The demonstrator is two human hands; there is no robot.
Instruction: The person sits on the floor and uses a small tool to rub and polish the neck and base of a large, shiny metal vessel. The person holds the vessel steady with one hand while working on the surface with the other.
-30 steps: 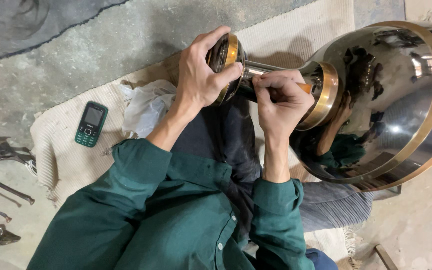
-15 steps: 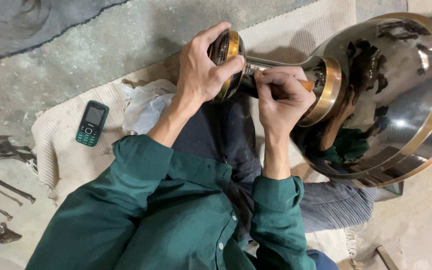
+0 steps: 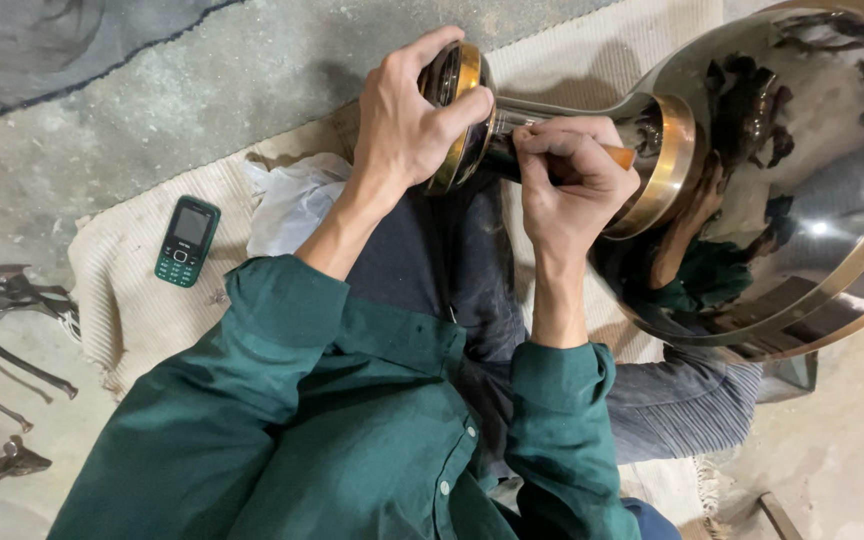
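A large polished silver metal goblet with brass bands [image 3: 782,190] is laid across the lap, bowl toward 3 o'clock. Its round brass-rimmed foot [image 3: 457,110] is clasped by the left hand [image 3: 407,120]. A small orange-handled tool [image 3: 617,155] is pinched against the stem by the right hand [image 3: 567,180]. A green mobile phone [image 3: 185,241] is seen on the woven mat [image 3: 122,300] at 9 o'clock.

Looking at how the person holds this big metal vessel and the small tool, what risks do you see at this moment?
1. The large polished vessel lies across the lap, steadied only by the left hand on its round foot; it may roll or slip.
2. The right hand works an orange-handled tool at the narrow stem, close to the left fingers; a slip might nick them or scratch the finish.
3. The green phone on the mat could be knocked.
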